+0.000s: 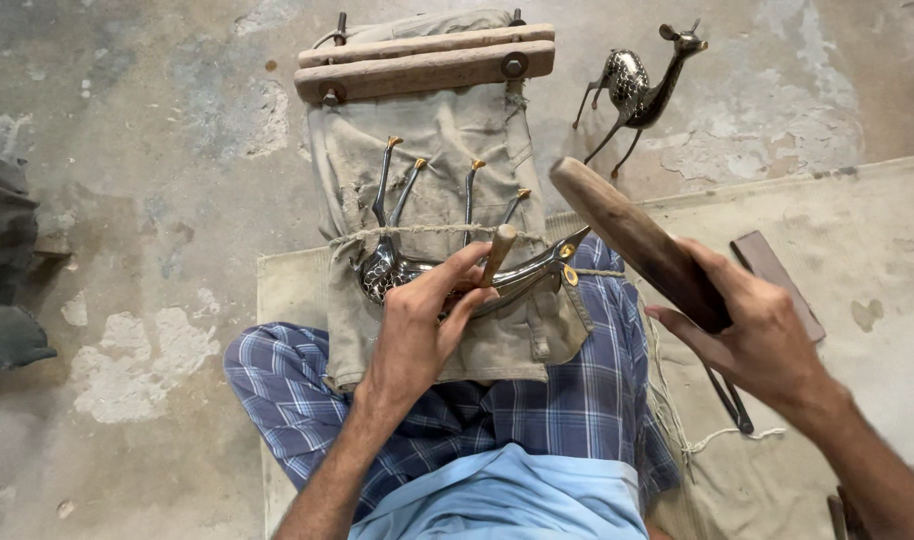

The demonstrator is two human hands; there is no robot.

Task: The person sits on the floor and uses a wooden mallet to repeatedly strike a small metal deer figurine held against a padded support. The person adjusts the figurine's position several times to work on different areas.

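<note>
On the cloth-covered block point(437, 140), a wooden-handled punch point(498, 253) is pinched by the left hand point(422, 320) against the roped silvery metal deer point(457, 270); the brown wooden mallet point(632, 238), gripped in the right hand point(752, 330), should be struck squarely.

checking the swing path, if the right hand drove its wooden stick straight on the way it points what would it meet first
Most likely the small wooden-handled tool that the left hand holds on the metal deer figure; depth is unclear from this one view.

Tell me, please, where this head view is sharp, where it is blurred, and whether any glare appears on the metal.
In the head view, the right hand and its wooden mallet show slight motion blur; the left hand and the tied metal deer are sharp; soft highlights shine on that deer and on the standing deer; light is even, shadows faint.
</note>
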